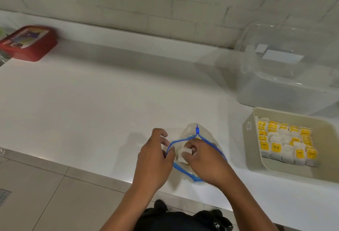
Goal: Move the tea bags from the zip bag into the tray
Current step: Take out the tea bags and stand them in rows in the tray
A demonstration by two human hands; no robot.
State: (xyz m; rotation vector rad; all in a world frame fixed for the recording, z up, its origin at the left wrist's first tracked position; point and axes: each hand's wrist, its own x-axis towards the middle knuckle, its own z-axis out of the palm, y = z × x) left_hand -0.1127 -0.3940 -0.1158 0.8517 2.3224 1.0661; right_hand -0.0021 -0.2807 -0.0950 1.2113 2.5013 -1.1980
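A clear zip bag [199,132] with a blue zip rim and slider lies open near the counter's front edge. My left hand [156,155] pinches the rim's left side and holds the mouth apart. Reaching into the bag, my right hand [203,159] grips white tea bags [183,154] between its fingers. To the right stands a beige tray [256,159] filled with several rows of tea bags [286,143] bearing yellow tags.
A clear plastic bin [286,69] stands behind the tray at the back right. A red lidded box [29,42] sits at the far left against the brick wall. The white counter [100,106] ends in front above a tiled floor.
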